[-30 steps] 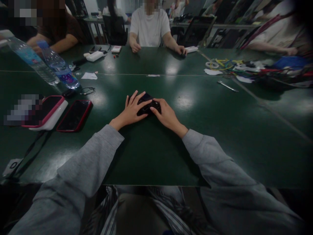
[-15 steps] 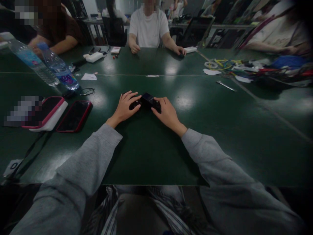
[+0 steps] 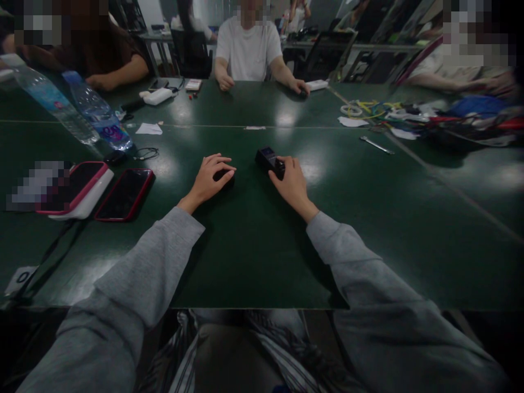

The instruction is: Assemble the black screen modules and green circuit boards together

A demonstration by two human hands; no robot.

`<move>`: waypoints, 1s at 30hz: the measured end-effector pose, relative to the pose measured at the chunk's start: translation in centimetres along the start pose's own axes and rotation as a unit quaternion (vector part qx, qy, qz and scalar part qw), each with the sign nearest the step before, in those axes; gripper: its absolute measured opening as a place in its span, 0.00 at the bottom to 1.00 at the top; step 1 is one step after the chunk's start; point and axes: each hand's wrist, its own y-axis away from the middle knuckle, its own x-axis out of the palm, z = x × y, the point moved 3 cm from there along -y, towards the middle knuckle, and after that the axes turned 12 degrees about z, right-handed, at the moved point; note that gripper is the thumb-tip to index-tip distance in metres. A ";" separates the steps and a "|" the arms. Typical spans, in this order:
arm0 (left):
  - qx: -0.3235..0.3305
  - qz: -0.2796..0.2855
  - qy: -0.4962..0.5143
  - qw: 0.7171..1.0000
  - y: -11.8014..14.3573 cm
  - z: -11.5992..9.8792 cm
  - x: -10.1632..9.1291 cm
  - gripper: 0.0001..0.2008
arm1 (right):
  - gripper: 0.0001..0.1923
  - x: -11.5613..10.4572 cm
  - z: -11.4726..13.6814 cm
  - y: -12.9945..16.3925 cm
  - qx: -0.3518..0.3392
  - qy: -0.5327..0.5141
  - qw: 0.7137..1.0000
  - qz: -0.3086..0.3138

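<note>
My right hand is closed around the near end of a black device with a small screen, which lies on the green table. The device's far end sticks out past my fingertips to the left. Over to the left, my left hand curls with thumb and fingers around a small black object. Most of that object is hidden under the fingers, so its kind does not show. A gap of bare tabletop separates the two hands.
Two phones in red cases lie to the left, in front of two water bottles. A wrench lies at right, near a heap of cables. Across the table sits a person in a white shirt.
My right hand has moved slightly right with the black device, away from my left hand. The left hand stays in nearly the same place, its fingers more curled.
</note>
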 end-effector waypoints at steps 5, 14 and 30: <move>-0.003 0.002 -0.003 1.000 -0.2 0.4 0.2 0.13 | 0.26 -0.1 0.4 0.0 -0.019 -0.063 0.998 0.007; 0.003 0.007 -0.018 1.000 -0.2 0.5 0.4 0.14 | 0.31 1.3 0.6 -0.2 -0.033 -0.050 0.998 0.031; -0.005 0.005 -0.024 1.000 -0.3 0.4 0.5 0.14 | 0.27 0.7 2.7 0.6 -0.092 -0.011 0.993 0.068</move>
